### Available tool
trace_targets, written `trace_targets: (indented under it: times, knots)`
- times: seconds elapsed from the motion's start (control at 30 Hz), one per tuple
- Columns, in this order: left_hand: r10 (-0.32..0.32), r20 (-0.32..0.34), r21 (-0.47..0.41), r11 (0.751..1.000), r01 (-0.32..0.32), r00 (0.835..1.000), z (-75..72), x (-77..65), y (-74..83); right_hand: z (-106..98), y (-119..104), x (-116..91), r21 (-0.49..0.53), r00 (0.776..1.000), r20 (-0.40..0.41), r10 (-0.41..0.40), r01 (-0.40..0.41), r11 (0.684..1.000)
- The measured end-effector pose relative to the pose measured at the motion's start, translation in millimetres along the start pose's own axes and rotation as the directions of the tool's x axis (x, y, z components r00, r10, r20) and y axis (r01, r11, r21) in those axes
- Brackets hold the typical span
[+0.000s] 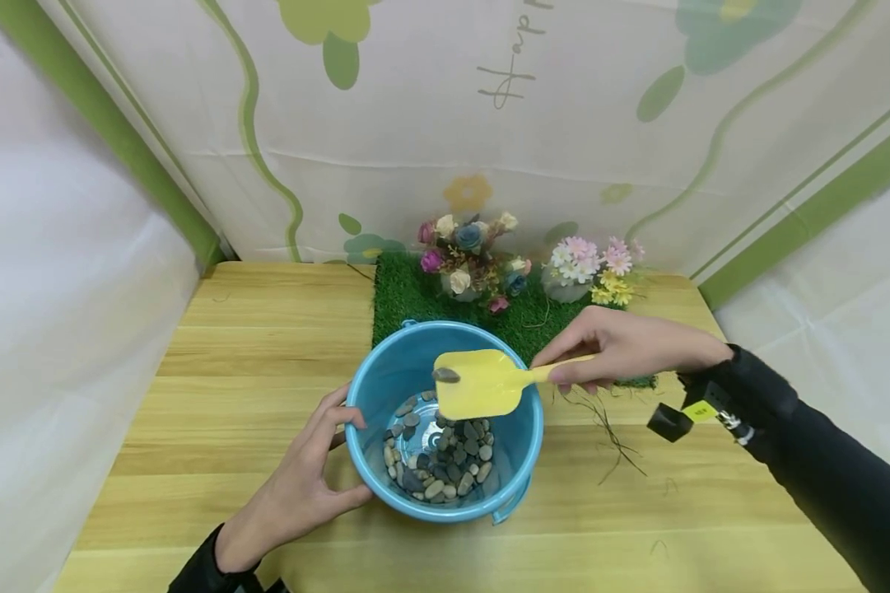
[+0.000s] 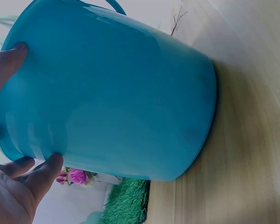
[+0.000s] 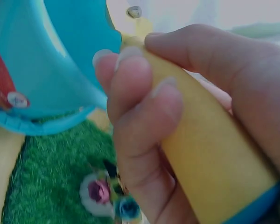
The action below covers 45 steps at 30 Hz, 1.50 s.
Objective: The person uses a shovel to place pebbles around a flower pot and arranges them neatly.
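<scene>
A light blue bucket (image 1: 514, 461) stands on the wooden table with many grey and tan pebbles (image 1: 459, 461) over part of its bottom. My left hand (image 1: 289, 498) holds its left side, fingertips over the rim and thumb against the outer wall. In my right hand (image 1: 626, 346) is the handle of a yellow toy shovel (image 1: 482, 395), fingers curled round it. The shovel's blade is over the bucket's opening, and one dark pebble (image 1: 446, 375) lies at its far left edge. Seen from the right wrist, the handle (image 3: 210, 144) ends in blue.
Behind the bucket lies a green artificial grass mat (image 1: 396, 296). On it stand a mixed rose bouquet (image 1: 470, 255) and a smaller pink, white and yellow bouquet (image 1: 589, 268). Thin dry stems (image 1: 611, 432) lie on the table to the right. A printed curtain (image 1: 415, 123) hangs at the back.
</scene>
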<state>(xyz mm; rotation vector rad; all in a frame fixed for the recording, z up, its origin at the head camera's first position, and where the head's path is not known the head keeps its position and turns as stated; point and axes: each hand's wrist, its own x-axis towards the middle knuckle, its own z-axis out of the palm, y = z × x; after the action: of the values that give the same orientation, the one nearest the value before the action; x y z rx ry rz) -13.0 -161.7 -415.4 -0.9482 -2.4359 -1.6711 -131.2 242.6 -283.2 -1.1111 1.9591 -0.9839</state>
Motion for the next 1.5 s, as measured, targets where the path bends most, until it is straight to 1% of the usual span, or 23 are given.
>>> trace_targets:
  times: [0.07,0.17,0.27,0.4,0.5,0.63,0.7,0.87,0.93,1.03,1.1,1.17,1.23,1.4,1.5]
  knots:
    - [-0.012,0.005,-0.002,1.000,0.012,1.000,-0.1,-0.3,0.0,-2.0,2.8,-10.5,-0.005,0.998,-0.040,0.048,-0.048,0.999]
    - [-0.014,0.006,0.001,1.000,0.014,1.000,-0.3,-0.4,0.0,-4.8,6.6,-26.2,-0.008,0.989,-0.101,0.110,-0.111,0.994]
    - [-0.012,0.006,0.007,1.000,0.012,1.000,-0.6,-0.3,0.1,-7.5,10.2,-42.6,-0.005,0.977,-0.156,0.143,-0.146,0.989]
    - [-0.010,0.007,0.012,1.000,0.010,1.000,-0.6,-0.1,0.4,-10.5,18.4,-66.4,0.013,0.963,-0.220,0.158,-0.159,0.987]
    - [-0.011,0.006,0.015,1.000,0.011,1.000,-0.4,-0.2,0.7,-12.0,28.3,-84.8,0.029,0.940,-0.281,0.196,-0.196,0.980]
    - [-0.011,0.004,0.015,1.000,0.011,1.000,-0.3,-0.2,0.6,-13.0,46.5,-106.8,0.068,0.896,-0.354,0.267,-0.260,0.963]
    - [-0.011,0.004,0.015,1.000,0.011,1.000,-0.5,0.1,0.6,-12.8,56.9,-116.7,0.100,0.877,-0.378,0.296,-0.279,0.955]
    - [-0.014,0.003,0.010,1.000,0.014,1.000,-0.4,0.1,0.4,-11.0,84.6,-140.1,0.162,0.851,-0.406,0.332,-0.291,0.943]
    - [-0.016,0.001,0.007,1.000,0.016,1.000,-0.1,-0.1,0.1,-10.0,96.3,-148.1,0.182,0.836,-0.418,0.356,-0.306,0.934]
    - [-0.018,0.000,0.006,1.000,0.018,1.000,0.1,-0.6,-0.3,-8.4,114.4,-158.3,0.203,0.810,-0.434,0.395,-0.339,0.919]
    - [-0.012,-0.001,0.006,1.000,0.012,1.000,0.0,-0.6,-0.4,-7.0,126.1,-163.6,0.218,0.787,-0.444,0.428,-0.368,0.904]
    - [-0.008,-0.002,0.007,1.000,0.008,1.000,-0.2,-0.5,-0.2,-5.8,136.9,-167.9,0.229,0.771,-0.447,0.454,-0.393,0.891]
    - [-0.002,-0.005,0.009,1.000,0.002,1.000,-0.1,-0.1,0.1,-4.5,145.9,-170.3,0.238,0.750,-0.453,0.482,-0.420,0.876]
    - [0.007,-0.009,0.021,1.000,-0.006,1.000,0.2,-0.4,-0.3,-2.0,157.9,-169.5,0.227,0.705,-0.464,0.536,-0.491,0.841]
    - [0.013,-0.011,0.032,0.999,-0.012,1.000,0.6,-1.1,-1.5,-2.2,159.3,-166.2,0.220,0.689,-0.461,0.559,-0.521,0.824]
